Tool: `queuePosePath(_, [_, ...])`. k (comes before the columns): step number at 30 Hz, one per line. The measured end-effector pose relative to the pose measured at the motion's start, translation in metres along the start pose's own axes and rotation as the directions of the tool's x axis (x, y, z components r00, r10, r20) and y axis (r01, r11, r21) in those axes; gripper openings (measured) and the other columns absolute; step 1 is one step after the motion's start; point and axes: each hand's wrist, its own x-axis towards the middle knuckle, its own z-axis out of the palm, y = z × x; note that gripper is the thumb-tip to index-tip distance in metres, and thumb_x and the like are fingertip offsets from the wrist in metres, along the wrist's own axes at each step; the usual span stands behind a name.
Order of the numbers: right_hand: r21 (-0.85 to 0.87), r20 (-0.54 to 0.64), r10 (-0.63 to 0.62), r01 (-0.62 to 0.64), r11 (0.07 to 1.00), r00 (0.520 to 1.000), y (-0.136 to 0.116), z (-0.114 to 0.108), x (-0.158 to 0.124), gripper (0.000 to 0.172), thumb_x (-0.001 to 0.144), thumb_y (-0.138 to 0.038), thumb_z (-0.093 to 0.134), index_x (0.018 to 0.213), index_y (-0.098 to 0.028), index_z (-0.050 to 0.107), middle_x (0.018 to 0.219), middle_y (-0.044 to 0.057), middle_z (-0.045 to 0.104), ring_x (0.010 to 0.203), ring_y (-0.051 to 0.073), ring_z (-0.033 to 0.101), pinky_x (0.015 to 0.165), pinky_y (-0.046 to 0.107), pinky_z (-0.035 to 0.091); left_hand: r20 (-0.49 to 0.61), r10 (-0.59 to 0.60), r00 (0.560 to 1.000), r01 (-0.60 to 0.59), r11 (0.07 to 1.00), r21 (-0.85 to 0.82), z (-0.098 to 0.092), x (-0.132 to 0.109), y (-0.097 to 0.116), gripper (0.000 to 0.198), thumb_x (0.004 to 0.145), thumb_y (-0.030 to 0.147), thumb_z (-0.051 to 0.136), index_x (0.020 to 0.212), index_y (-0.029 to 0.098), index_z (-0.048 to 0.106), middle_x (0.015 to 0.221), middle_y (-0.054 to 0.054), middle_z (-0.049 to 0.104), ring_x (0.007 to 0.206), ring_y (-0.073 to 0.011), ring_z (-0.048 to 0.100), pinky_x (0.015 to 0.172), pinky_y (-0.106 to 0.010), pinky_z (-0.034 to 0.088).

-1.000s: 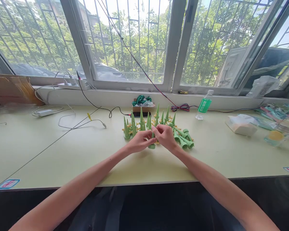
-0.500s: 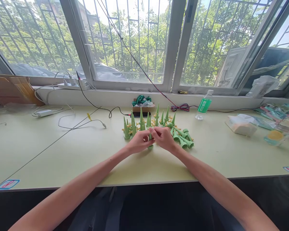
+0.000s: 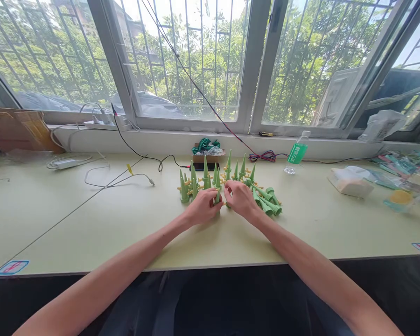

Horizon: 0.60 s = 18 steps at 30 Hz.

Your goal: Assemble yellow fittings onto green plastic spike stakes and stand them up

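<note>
My left hand (image 3: 201, 206) is closed around a green plastic cone spike (image 3: 217, 198), which points up between thumb and fingers. Just to its right, apart from that cone, my right hand (image 3: 241, 199) has its fingers curled together; whatever they may pinch is hidden. Behind both hands several like green cones (image 3: 205, 171) stand upright with yellow pegs sticking out of their sides. Beside my right hand lies a heap of green cones (image 3: 273, 209) on their sides, some with hollow ends toward me.
A phone (image 3: 210, 166) and a small cardboard box (image 3: 207, 157) with green wrapping lie behind the cones. A water bottle (image 3: 296, 154) stands right of them, then a tissue pack (image 3: 352, 182). Cables (image 3: 119, 183) spread over the table (image 3: 91, 233) at left.
My right hand has drawn slightly right, away from the cone's tip and my left hand. The left hand keeps the cone, now lower and a little further left.
</note>
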Motion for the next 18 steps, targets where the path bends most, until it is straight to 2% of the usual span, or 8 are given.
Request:
queuePosePath(3, [-0.035,0.099,0.004,-0.001,0.999,0.995,0.0033,0.0043,-0.0004,0.018,0.089,-0.023,0.047,0.097,-0.017,0.062,0.091,0.009,0.063,0.081,0.018,0.058,0.066,0.025,0.035,0.001,-0.020,1.000,0.020,0.999,0.035,-0.0003,0.0005,-0.0011,0.020,0.084,0.027,0.055,0.067,0.017,0.054,0.065,0.001,0.049,0.059,-0.0112,0.044,0.057,-0.025,0.037])
queuePosePath(6, [-0.060,0.141,0.005,0.004,0.998,0.990,0.0050,0.0067,-0.0005,0.019,0.089,-0.023,0.047,0.100,-0.017,0.062,0.093,0.010,0.063,0.086,0.019,0.058,0.069,0.026,0.036,0.015,-0.056,0.998,0.055,0.998,0.036,-0.0013,0.0012,-0.0017,0.018,0.084,0.030,0.055,0.073,0.016,0.057,0.066,0.000,0.053,0.059,-0.0117,0.046,0.058,-0.025,0.038])
queuePosePath(9, [-0.082,0.162,-0.003,0.016,0.996,0.987,0.0054,0.0068,-0.0004,0.018,0.091,-0.023,0.045,0.093,-0.017,0.063,0.089,0.009,0.063,0.086,0.019,0.057,0.069,0.026,0.036,0.022,-0.083,0.996,0.082,0.996,0.035,-0.0021,0.0020,-0.0024,0.022,0.084,0.036,0.056,0.074,0.016,0.057,0.067,0.000,0.056,0.058,-0.0123,0.048,0.058,-0.026,0.039])
queuePosePath(14, [-0.100,0.188,-0.026,0.046,0.994,0.982,0.0058,0.0065,-0.0004,0.026,0.095,-0.026,0.041,0.081,-0.018,0.061,0.083,0.007,0.063,0.081,0.018,0.055,0.068,0.027,0.034,0.024,-0.088,0.996,0.087,0.995,0.041,-0.0015,0.0024,-0.0037,0.024,0.083,0.040,0.059,0.077,0.017,0.059,0.065,0.000,0.056,0.058,-0.0132,0.048,0.057,-0.026,0.039])
queuePosePath(18, [-0.042,0.218,-0.043,0.053,0.998,0.975,0.0060,0.0080,-0.0010,0.034,0.098,-0.030,0.036,0.078,-0.018,0.060,0.083,0.006,0.064,0.082,0.016,0.056,0.071,0.026,0.035,-0.003,-0.082,0.997,0.082,0.996,0.046,-0.0001,0.0021,-0.0050,0.028,0.081,0.041,0.060,0.068,0.018,0.053,0.061,0.001,0.053,0.058,-0.0134,0.047,0.056,-0.027,0.037])
